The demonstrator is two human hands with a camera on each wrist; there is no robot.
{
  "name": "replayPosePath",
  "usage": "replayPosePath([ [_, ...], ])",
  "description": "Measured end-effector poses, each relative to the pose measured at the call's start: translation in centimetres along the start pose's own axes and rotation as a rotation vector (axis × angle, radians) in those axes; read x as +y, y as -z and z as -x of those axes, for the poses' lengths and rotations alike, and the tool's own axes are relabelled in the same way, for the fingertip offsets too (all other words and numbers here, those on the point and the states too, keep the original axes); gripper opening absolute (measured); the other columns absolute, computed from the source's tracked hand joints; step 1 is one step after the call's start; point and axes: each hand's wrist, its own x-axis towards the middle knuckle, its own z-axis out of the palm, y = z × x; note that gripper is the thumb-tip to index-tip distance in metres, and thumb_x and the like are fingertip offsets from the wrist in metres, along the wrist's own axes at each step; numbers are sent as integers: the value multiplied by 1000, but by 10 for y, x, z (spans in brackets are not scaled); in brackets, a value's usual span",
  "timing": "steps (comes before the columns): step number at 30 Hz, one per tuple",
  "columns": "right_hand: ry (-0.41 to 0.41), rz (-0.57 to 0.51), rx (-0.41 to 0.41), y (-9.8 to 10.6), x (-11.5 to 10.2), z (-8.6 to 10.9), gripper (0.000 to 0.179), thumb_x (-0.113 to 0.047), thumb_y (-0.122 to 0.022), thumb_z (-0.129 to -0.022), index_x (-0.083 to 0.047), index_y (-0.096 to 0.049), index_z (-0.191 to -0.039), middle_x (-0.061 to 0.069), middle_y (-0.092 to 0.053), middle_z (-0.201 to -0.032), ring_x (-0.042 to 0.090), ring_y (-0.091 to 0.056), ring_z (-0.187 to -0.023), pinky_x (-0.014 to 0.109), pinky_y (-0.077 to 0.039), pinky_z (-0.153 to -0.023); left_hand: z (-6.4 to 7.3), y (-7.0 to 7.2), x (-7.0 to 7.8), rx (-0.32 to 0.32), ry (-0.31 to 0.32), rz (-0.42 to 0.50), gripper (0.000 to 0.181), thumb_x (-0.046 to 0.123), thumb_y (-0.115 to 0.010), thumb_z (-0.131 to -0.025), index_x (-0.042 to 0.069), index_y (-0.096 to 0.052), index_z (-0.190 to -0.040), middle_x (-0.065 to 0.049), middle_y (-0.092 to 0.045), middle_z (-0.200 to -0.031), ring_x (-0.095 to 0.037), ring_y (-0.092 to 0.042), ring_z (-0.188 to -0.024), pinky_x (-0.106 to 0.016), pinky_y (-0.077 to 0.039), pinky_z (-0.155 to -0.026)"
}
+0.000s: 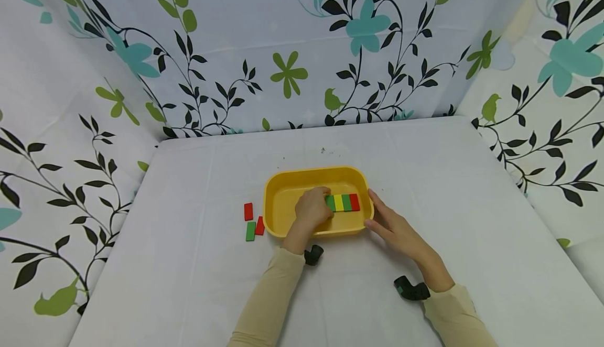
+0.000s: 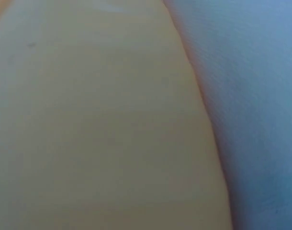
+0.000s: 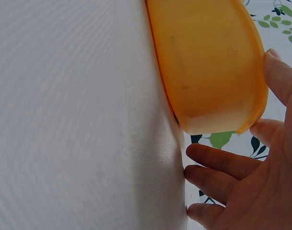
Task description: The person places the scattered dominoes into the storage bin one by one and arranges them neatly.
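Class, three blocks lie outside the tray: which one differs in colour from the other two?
The green block, lowest of the three in the head view. The upper red block and the right-hand red block match each other.

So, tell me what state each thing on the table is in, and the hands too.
Yellow tray: upright, partly filled.
Row of blocks: side by side inside the tray.
Two loose red blocks: outside the tray, lying apart.
Loose green block: outside the tray too.
Left hand: inside the tray, grip unclear.
Right hand: fingers against the tray's right end.
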Motion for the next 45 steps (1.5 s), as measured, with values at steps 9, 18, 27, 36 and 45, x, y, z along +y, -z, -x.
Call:
replayPosePath([
  [9, -2, -13, -2, 1, -2, 1, 75, -36, -54, -100, -25, -9, -158, 11, -15, -163, 37, -18, -149, 59, -22, -115, 3, 2, -1, 56, -45, 73, 73, 13, -84, -72, 14, -55, -139, -12, -57, -133, -32, -57, -114, -45, -50, -92],
  [18, 3, -12, 4, 1, -3, 2, 75, -36, -55, -99, -25, -9, -158, 12, -16, -163, 39, -20, -148, 61, -23, -114, 19, 23, 1, 270, -334, 342, 75, 19, -82, -79, 19, -46, -145, -11, -47, -127, -29, -56, -106, -37, -52, -86],
  [27, 6, -6, 6, -1, 0, 0, 75, -36, -55, -99, -24, -10, -159, 11, -16, -163, 38, -20, -149, 59, -23, -114, 47, 76, -14, 398, -502, 495, 69, 17, -79, -82, 17, -48, -143, -16, -47, -130, -29, -54, -110, -44, -53, -91],
  [36, 10, 4, 12, 0, 0, 2, 75, -36, -55, -99, -24, -10, -159, 12, -17, -163, 38, -21, -148, 60, -24, -114, 53, 113, -76, 521, -432, 540, 72, 12, -80, -80, 17, -48, -144, -15, -50, -131, -28, -56, -109, -32, -52, -87],
  [45, 13, 13, 18, 0, 0, 1, 75, -36, -55, -99, -24, -10, -159, 12, -17, -163, 39, -22, -148, 59, -25, -113, 55, 129, -143, 554, -229, 596, 72, 6, -76, -82, 15, -46, -146, -13, -49, -134, -19, -54, -107, -17, -48, -83],
])
